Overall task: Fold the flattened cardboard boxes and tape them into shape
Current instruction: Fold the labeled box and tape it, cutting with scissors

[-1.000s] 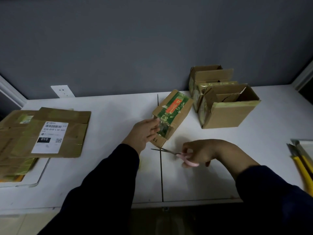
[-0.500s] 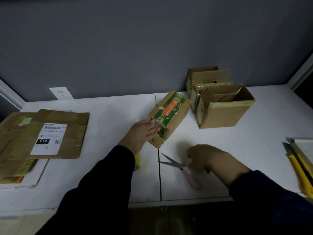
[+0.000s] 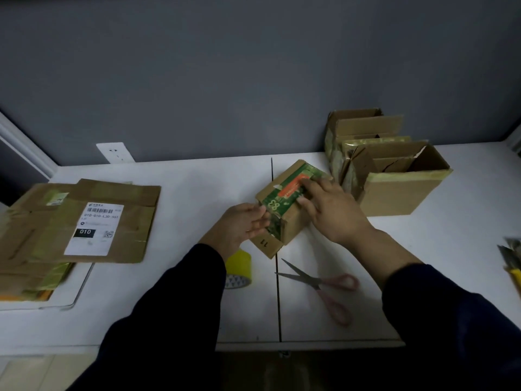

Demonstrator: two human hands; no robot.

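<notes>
A small box [image 3: 282,206] with a green and orange label on top stands on the white bench [image 3: 197,190], turned at an angle across the seam in the benchtop. The left hand [image 3: 239,225] is released, its straight fingers pressing against the box's near-left end, where a flap marked "11" sticks out. The right hand [image 3: 331,214] is also released and lies flat on top of the box, with its fingers spread over the label.

Nearer the person than the box, scissors [image 3: 318,283] with pink handles lie on the bench with the blades apart, touching neither hand. Just near-left of the box, a yellow tape roll [image 3: 239,268] shows partly from under the left sleeve. Just right of the box and beyond it stand two open boxes [image 3: 394,193], flaps up, one behind the other. Well left of the box lies a pile of flat boxes [image 3: 84,221], the top one bearing a white shipping label. Far right of the box, yellow-handled tools [image 3: 511,261] show blurred at the frame's edge.
</notes>
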